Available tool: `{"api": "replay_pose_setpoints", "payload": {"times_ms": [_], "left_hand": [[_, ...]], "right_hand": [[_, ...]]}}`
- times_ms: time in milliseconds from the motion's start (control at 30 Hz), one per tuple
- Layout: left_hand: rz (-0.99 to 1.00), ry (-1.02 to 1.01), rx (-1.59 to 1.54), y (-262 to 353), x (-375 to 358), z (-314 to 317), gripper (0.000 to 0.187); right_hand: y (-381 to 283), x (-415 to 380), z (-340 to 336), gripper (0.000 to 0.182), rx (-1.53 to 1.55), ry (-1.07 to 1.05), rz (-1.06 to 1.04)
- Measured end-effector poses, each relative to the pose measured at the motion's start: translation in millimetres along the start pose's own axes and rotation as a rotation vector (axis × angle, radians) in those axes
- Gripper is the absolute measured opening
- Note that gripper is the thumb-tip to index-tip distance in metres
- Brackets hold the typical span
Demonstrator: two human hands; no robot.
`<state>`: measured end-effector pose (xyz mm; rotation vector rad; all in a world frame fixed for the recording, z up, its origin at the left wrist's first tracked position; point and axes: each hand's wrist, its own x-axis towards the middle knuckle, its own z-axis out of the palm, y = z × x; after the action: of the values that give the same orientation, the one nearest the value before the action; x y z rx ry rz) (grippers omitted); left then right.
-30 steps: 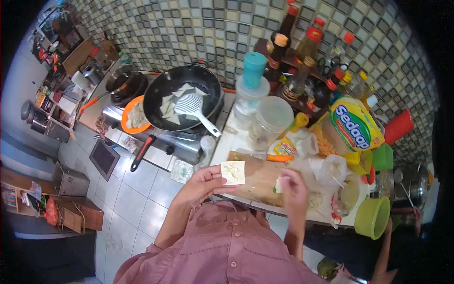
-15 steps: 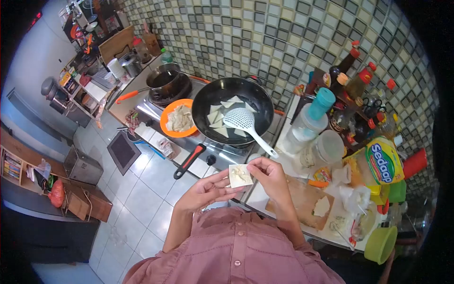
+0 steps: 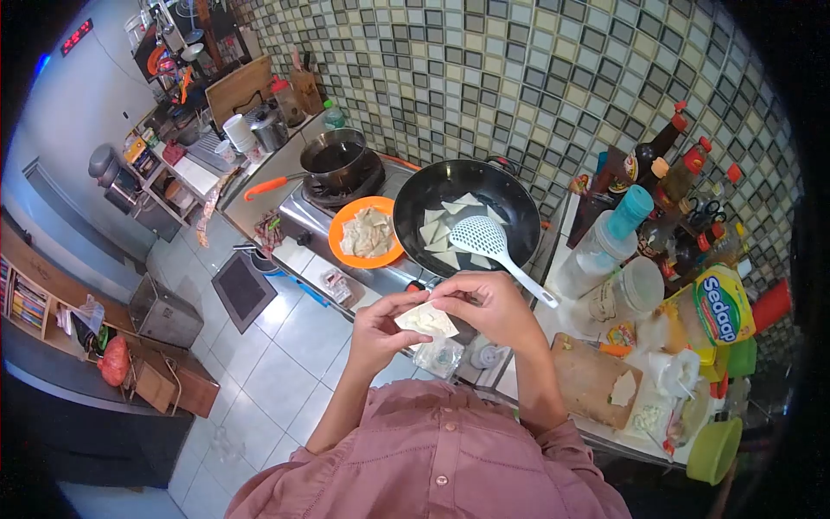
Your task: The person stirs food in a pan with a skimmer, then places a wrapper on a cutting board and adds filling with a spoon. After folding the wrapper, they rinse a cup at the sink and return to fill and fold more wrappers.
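Between my hands is a square, pale dough wrapper (image 3: 426,318) with a bit of light filling on it, its corner pointing down to the right. My left hand (image 3: 378,333) grips its left side between thumb and fingers. With bent fingers, my right hand (image 3: 486,303) pinches the wrapper's upper edge; those fingertips partly hide it. Just beyond the hands sits a black wok (image 3: 415,195) holding several pale flat triangles. A white slotted spoon (image 3: 481,235) rests across the wok, handle toward me. Left of it, an orange plate (image 3: 391,252) carries a heap of pale, folded pieces.
A small pot (image 3: 333,156) with an orange handle stands on the back left burner. Below my hands is a clear plastic container (image 3: 439,356). To the right lie a wooden board (image 3: 588,381) with a pale scrap, jars, several sauce bottles (image 3: 653,151) and a Sedaap packet (image 3: 719,307).
The wrapper has turned from lying open on my left fingers to being tilted, with both hands gripping its edges. My right hand has come over its top. The camera view has shifted.
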<state>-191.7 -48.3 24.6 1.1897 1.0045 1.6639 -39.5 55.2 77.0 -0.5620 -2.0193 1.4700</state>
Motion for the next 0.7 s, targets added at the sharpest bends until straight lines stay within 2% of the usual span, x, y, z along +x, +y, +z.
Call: {"api": "replay_pose_setpoints", "payload": {"times_ms": [267,333,367,433,533,567,633,700], "left_hand": [[0.038,0.123,0.062,11,9,-10,0.037],[0.051,0.163,0.081,13,10,-11,0.032],[0.049,0.159,0.079,15,10,-12,0.032],[0.042,0.139,0.183,17,9,-16,0.030],[0.009,0.179,0.161,19,9,-15,0.028],[0.010,0.177,0.159,19,10,-15,0.028],[0.035,0.199,0.141,17,10,-14,0.026],[0.004,0.214,0.086,14,11,-12,0.026]], "right_hand": [[3,2,17,0.020,0.107,0.020,0.055],[-1,-1,17,0.031,-0.059,-0.075,-0.047],[-6,-3,19,0.031,-0.061,-0.071,-0.045],[-15,-6,25,0.047,0.086,-0.076,-0.002],[-6,-6,32,0.057,0.058,-0.083,-0.066],[-6,-6,35,0.057,0.055,-0.081,-0.065],[-7,-7,44,0.049,0.356,0.038,0.016],[-5,-5,45,0.043,0.360,0.069,0.032]]}}
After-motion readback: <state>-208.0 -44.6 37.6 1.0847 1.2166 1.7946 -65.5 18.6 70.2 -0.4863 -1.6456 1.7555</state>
